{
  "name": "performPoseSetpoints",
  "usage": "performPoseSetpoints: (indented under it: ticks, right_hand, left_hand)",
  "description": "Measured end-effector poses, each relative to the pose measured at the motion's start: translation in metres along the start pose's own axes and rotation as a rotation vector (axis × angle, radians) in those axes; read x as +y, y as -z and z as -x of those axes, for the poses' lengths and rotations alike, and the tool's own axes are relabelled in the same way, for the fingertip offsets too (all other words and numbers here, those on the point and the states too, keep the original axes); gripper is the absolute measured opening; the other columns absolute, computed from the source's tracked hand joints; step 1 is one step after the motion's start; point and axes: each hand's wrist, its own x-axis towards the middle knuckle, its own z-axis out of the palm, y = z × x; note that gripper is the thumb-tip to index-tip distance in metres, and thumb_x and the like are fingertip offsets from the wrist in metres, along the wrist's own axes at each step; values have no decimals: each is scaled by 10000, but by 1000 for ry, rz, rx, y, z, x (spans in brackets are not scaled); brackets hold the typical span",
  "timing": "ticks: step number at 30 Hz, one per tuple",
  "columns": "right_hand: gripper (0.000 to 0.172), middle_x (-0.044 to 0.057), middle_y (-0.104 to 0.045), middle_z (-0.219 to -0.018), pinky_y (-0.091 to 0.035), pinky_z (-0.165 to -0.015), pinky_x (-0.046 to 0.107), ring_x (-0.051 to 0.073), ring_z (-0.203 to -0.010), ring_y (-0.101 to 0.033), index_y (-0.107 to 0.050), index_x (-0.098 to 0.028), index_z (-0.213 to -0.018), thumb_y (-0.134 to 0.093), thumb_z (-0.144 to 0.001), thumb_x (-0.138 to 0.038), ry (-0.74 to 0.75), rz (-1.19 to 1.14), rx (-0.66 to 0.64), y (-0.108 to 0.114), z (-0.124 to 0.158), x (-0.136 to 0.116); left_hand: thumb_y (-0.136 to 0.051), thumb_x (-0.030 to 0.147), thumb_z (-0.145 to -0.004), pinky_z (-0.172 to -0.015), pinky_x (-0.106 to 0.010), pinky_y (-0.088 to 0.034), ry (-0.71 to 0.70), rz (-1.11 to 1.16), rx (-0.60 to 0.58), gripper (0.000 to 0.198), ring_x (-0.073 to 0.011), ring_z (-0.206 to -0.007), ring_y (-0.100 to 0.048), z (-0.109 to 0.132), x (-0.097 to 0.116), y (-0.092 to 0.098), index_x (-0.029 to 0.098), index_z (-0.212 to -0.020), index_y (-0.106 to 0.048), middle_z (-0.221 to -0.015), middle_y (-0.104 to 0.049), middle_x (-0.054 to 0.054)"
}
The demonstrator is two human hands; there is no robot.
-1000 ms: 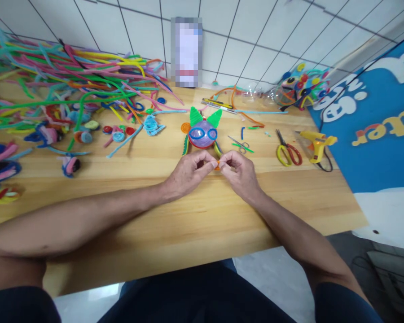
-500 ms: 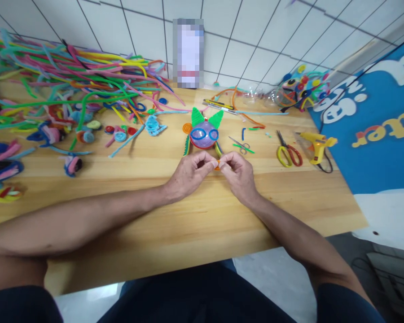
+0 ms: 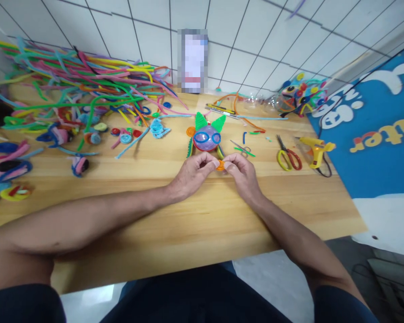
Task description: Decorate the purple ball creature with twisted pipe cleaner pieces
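Observation:
Between my two hands, a small orange pipe-cleaner coil is pinched at its left and right edges. My left hand is closed, thumb and forefinger on the coil's left side. My right hand grips the other side the same way. Just beyond them stands a clear ball figure with purple filling, green leaf-shaped ears and blue rings on its front. Another orange coil sits at the figure's left. My hands partly hide the figure's lower part.
Red-and-yellow scissors and a yellow glue gun lie to the right. Small scissors rest nearer. Many pipe cleaners heap at the back left, with several finished pieces in front. A phone leans on the tiled wall.
More of the orange coil shows between my fingertips now, and my hands are slightly farther apart. The whole view has shifted a little.

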Motion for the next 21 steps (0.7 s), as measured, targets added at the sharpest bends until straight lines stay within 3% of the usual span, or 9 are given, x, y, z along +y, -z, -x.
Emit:
performPoseSetpoints:
  ticks: [6,14,21]
  right_hand:
    - [180,-33,-586,-690,-404,-612,292,139,-630,-500,-615,-238,-787,-673,-831,-402,-12,61,5,2,-2,3]
    - [221,-25,-593,-698,-419,-608,294,149,-647,-514,-590,-248,-761,-689,-843,-428,11,42,50,0,-1,4]
    - [207,-31,-586,-695,-414,-604,287,142,-647,-505,-590,-242,-763,-691,-837,-407,8,10,63,-2,0,5]
  left_hand:
    - [-660,489,-914,-650,-261,-429,10,24,2,323,-118,-670,-478,0,1,0,189,-808,-605,-734,-568,26]
    - [-679,490,-911,-701,-267,-452,27,33,-23,305,-133,-745,-548,0,-1,0,189,-865,-654,-805,-650,6]
    - [-671,486,-919,-680,-264,-442,11,28,-48,319,-120,-704,-524,-1,-1,1,183,-825,-632,-765,-616,16]
